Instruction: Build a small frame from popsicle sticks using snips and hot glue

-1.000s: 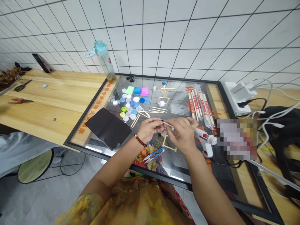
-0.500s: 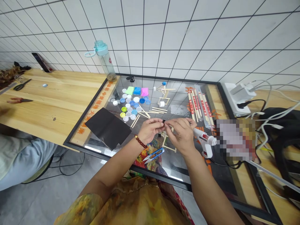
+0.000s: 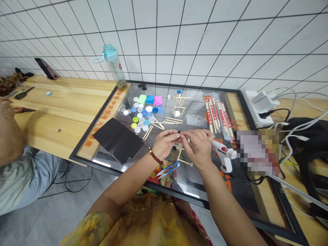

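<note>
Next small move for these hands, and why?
I'd hold the left hand steady and gently press the small black piece with the right hand. The piece pokes up from the left hand's pinch, and the right hand is already close beside it. Whether it's stuck to anything is too small to tell.

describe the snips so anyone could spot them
On the glass tabletop, find the left hand and right hand. Between the forearms, toward the near edge, lie the snips. Blue handles and pointed metal blades distinguish them from the wooden frame nearby.
</note>
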Tool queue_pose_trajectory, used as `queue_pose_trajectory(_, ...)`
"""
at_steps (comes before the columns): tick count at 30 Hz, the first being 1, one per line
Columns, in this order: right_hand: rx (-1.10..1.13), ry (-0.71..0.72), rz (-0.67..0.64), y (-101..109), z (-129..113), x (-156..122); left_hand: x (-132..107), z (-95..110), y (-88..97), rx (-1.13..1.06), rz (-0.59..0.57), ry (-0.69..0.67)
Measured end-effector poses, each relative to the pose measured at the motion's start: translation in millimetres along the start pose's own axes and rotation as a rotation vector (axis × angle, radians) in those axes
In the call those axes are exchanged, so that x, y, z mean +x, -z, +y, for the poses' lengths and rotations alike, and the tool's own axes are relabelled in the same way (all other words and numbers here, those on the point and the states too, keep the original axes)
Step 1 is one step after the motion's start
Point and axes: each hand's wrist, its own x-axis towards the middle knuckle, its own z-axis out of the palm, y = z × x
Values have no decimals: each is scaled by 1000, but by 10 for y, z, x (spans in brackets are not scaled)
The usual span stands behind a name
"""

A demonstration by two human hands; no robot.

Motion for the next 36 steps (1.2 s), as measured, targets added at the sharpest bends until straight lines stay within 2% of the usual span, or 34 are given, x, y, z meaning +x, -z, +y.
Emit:
queue_pose_trajectory(6, 75, -54, 24, -14, -26, 7, -15, -27, -8, -27, -6, -46)
queue_pose_trajectory(15, 148, -92, 16, -31, -39, 2, -14, -26, 9, -46, 3, -27)
queue_pose_trajectory(22, 265, -211, -11, -18, -58, 10, -19, -1, 8, -23, -47, -43)
queue_pose_trajectory(27, 306, -182, -83, 12, -60, 24, -17, 13, 12, 21, -65, -53)
queue_pose_trajectory(36, 295, -184, -93, 41, -49, 24, -32, 24, 7, 102, -81, -37)
